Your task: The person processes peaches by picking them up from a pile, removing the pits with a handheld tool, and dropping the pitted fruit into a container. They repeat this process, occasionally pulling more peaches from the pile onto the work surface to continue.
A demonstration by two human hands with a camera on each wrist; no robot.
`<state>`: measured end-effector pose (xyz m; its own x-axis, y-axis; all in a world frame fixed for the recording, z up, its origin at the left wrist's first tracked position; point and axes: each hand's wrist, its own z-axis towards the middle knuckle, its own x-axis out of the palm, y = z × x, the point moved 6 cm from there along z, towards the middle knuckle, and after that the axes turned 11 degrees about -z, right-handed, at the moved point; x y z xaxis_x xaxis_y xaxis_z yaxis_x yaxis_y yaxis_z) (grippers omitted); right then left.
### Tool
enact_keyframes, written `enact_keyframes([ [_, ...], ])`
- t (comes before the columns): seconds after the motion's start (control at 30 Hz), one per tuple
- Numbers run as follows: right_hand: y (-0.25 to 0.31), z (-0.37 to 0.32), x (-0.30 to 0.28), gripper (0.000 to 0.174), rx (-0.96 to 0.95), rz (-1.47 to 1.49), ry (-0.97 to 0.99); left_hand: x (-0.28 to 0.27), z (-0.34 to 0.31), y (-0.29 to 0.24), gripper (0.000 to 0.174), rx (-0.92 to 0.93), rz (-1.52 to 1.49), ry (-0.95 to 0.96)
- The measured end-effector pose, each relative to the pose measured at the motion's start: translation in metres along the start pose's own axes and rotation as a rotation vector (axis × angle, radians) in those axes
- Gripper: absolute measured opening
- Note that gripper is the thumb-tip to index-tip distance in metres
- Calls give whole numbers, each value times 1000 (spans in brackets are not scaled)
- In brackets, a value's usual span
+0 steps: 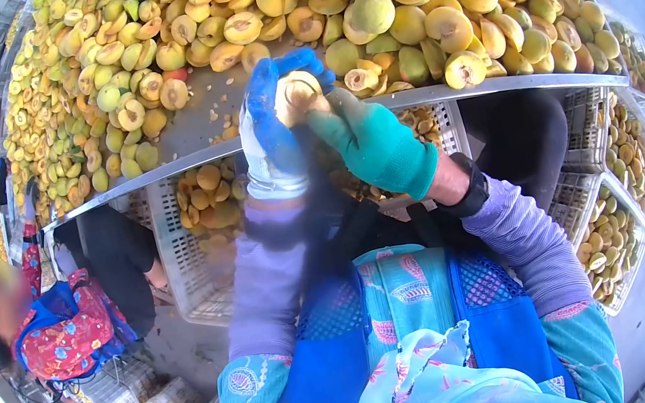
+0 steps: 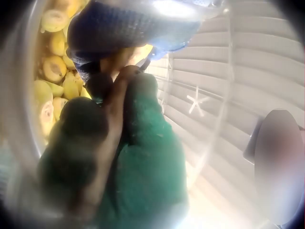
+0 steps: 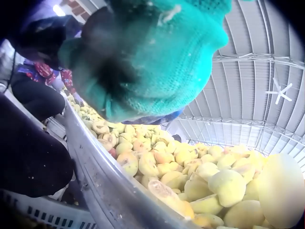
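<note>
My left hand [image 1: 271, 128], in a blue-and-white work glove, holds a halved yellow peach [image 1: 294, 96] with its cut face up, above the table's near edge. In a green knit glove, my right hand [image 1: 381, 143] grips a slim tool with a brown handle [image 2: 110, 138]. The left wrist view shows this handle running between the green fingers [image 2: 152, 143], its thin dark tip at the fruit. Blue fingers [image 2: 128, 31] wrap the peach there and hide most of it. In the right wrist view the back of the green glove [image 3: 167, 62] covers the tool.
Heaped halved peaches [image 1: 375, 11] cover much of the metal table [image 1: 225, 89], which has a raised rim [image 1: 526, 82]. White plastic crates [image 1: 188, 268] of fruit stand below it and at the right [image 1: 609, 237]. Another person [image 1: 57, 309] sits at the left along the table.
</note>
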<state>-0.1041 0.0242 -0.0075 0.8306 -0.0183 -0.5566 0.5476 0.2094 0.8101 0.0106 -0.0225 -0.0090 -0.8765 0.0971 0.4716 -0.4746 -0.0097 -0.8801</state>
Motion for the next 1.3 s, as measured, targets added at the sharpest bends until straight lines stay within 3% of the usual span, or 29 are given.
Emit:
enact_keyframes([
  [0.03,1,0,0,30,-2,-22,11,1,-1,-1,51,-13,-47,-24],
  [0.13,0,-2,1,32,-14,-35,86,8,-7,-15,48,166,319,85],
  [0.3,-11,-8,-3,34,-21,87,239,13,-5,-10,38,274,669,256],
  [0.37,-22,-13,9,34,1,166,136,26,-8,-18,31,429,747,298],
  [0.47,-22,-22,20,37,99,377,81,34,-3,-17,24,269,713,333],
  [0.57,-13,-27,20,40,282,585,159,38,-4,-19,15,336,730,373],
  [0.67,-2,-28,13,42,468,806,405,22,-9,4,11,-59,45,-136],
  [0.7,1,-29,13,43,523,883,508,30,-7,-4,13,40,242,1],
  [0.8,-7,-35,22,46,422,671,325,42,-10,-23,19,334,826,405],
  [0.83,-8,-39,25,47,446,713,391,43,-5,-20,21,384,898,584],
  [0.87,-11,-41,24,48,466,753,456,26,1,4,24,-278,326,278],
  [0.93,-7,-43,24,48,520,922,544,31,8,5,30,-222,410,454],
  [1.03,4,-43,23,47,611,1254,614,44,-1,-6,33,9,215,279],
  [1.13,8,-52,30,46,695,1420,669,37,0,2,35,-225,320,371],
  [1.2,4,-57,32,46,739,1400,675,42,5,7,35,-325,348,559],
  [1.27,15,-58,32,46,749,1704,712,44,13,12,30,-443,352,767],
  [1.3,20,-55,30,45,740,1856,723,47,12,7,32,-317,542,877],
])
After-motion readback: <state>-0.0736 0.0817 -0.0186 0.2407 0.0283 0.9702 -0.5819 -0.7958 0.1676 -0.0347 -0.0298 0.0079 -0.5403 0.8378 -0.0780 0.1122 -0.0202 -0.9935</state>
